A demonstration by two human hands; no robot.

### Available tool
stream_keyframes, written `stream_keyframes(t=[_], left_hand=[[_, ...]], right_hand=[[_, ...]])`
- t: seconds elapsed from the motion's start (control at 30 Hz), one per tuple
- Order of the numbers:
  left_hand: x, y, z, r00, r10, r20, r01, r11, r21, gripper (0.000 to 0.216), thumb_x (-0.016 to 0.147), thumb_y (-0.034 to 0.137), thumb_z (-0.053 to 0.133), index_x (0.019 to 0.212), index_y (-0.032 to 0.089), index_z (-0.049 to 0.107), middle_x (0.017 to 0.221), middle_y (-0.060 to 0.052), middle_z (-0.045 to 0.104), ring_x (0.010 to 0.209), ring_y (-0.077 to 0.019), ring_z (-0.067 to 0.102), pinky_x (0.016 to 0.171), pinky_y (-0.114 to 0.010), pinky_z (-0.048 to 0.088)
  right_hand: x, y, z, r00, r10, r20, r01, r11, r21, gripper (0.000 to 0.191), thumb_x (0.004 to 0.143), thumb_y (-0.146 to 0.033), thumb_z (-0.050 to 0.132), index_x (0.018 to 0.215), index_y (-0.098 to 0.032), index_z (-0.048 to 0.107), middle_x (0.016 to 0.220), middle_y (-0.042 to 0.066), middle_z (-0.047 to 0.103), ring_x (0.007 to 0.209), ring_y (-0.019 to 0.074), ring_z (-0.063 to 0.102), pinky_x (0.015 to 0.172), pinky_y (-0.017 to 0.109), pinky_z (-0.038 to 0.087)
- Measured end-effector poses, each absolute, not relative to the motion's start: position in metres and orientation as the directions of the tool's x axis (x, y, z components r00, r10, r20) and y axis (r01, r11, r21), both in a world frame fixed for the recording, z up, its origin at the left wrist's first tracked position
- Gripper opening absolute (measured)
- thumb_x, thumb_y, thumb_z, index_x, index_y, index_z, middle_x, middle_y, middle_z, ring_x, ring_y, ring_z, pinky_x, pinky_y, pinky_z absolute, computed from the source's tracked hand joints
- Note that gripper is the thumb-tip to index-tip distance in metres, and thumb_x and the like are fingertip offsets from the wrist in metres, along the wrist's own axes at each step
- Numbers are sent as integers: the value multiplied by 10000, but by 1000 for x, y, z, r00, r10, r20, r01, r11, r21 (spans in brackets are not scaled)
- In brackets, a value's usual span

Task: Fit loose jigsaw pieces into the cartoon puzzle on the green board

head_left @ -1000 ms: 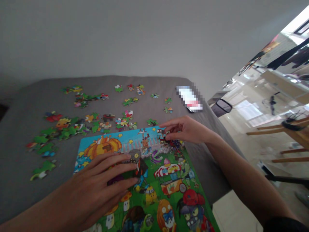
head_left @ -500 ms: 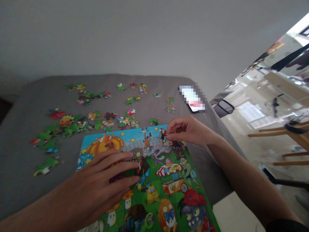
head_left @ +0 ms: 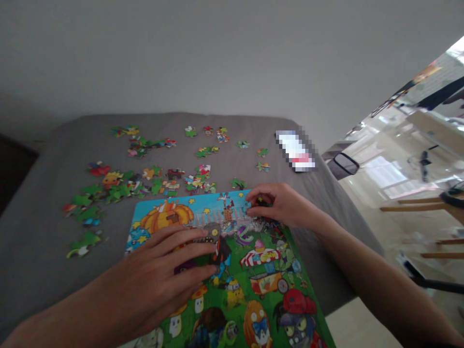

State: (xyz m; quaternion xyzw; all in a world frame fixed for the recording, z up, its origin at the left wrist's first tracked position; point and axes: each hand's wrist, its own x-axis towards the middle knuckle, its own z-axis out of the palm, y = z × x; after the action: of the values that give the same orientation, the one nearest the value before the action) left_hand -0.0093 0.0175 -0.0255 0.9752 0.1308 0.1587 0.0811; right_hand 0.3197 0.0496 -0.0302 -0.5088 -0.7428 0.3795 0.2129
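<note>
A colourful cartoon jigsaw puzzle [head_left: 268, 285], with a blue sky along its far edge and green grass below, lies in front of me. My left hand [head_left: 174, 270] rests flat on its left part, fingers stretched out and slightly apart, covering some of the picture. Over the far right corner, my right hand [head_left: 277, 205] is closed in a pinch. A small puzzle piece [head_left: 248, 205] shows at its fingertips, mostly hidden by the fingers. Beyond the puzzle's far edge lie many loose puzzle pieces [head_left: 119, 188], mainly green and heaped towards the left.
The table's grey cloth [head_left: 232, 166] runs back to a plain wall [head_left: 203, 58]. A phone [head_left: 295, 151] with a blurred screen lies at the far right. Past the table's right edge are a tiled floor [head_left: 380, 174] and wooden furniture legs [head_left: 413, 207]. Several single pieces [head_left: 263, 166] lie near the phone.
The view has shifted a little, so everything sits slightly further right. My right hand has come down and slightly left against the puzzle with the piece. My left hand stays flat.
</note>
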Motion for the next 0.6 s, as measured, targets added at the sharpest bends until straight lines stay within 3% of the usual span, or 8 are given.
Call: stream_keyframes(t=[0.1, 0.23, 0.43, 0.6], left_hand=[[-8, 15, -23, 915, 293, 277, 234, -946, 226, 307, 1075, 200, 480, 1293, 291, 677, 1366, 29, 695, 1356, -215, 515, 1190, -362, 372], [-7, 13, -21, 910, 322, 261, 252, -930, 268, 297, 1075, 191, 476, 1278, 271, 678, 1361, 12, 699, 1356, -232, 514, 1176, -384, 386], [-7, 22, -20, 917, 320, 237, 245, -923, 298, 275, 1081, 196, 475, 1255, 261, 679, 1319, 1, 716, 1281, -234, 568, 1137, -401, 424], [-11, 36, -28, 866, 447, 224, 374, -876, 305, 247, 1074, 233, 514, 1235, 272, 697, 1260, -27, 724, 1237, -231, 607, 1095, -431, 463]], right_hand=[[318, 50, -26, -450, 893, -3, 625, 313, -715, 205, 821, -224, 855, 1001, -199, 761, 942, 15, 713, 820, 150, 648, 762, 288, 484], [318, 49, -24, -554, 832, 1, 618, 412, -669, 27, 921, -202, 761, 898, -210, 771, 965, 31, 685, 899, 169, 666, 847, 310, 496], [315, 46, -26, -639, 769, 20, 643, 548, -536, 152, 1014, -183, 609, 920, -196, 727, 969, 61, 685, 969, 219, 638, 891, 362, 484], [314, 47, -31, -673, 738, 54, 633, 611, -474, 182, 1037, -181, 545, 934, -181, 695, 941, 77, 679, 911, 231, 609, 848, 376, 478]])
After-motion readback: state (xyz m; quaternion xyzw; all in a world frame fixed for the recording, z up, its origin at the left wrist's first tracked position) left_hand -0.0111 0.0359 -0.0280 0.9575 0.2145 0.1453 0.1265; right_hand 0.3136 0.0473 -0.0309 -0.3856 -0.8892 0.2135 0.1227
